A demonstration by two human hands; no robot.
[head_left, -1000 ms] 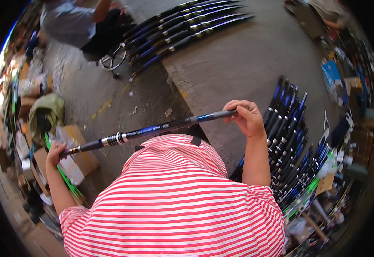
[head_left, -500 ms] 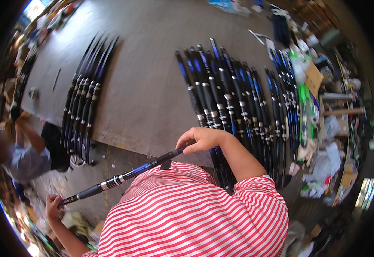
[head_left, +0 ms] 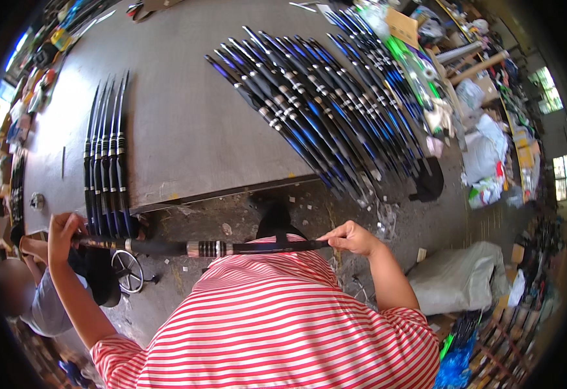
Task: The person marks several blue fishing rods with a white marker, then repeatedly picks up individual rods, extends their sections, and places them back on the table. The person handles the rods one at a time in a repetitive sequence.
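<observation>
Level across my front lies a dark telescopic fishing rod (head_left: 160, 247), with a silver reel seat and black rings near its middle. My left hand (head_left: 67, 235) is closed round its left end, close to the near ends of a small row of fishing rods (head_left: 106, 162) on the table. My right hand (head_left: 353, 238) pinches its other end between thumb and fingers. Beyond my right hand, a large group of blue and black fishing rods (head_left: 309, 97) lies side by side on the table, their near ends jutting past its edge.
The grey table (head_left: 167, 65) fills the far side. At the left a person (head_left: 53, 295) sits near its corner, beside a wheeled stool base (head_left: 128, 271). A roll of tape (head_left: 37, 201) lies on the table. Bags (head_left: 484, 152) and a pale sack (head_left: 458, 279) are at the right.
My view has turned, so the table and its rods appear rotated. The held rod has gone from slanting to level, and my left hand is higher. Both hands still grip it.
</observation>
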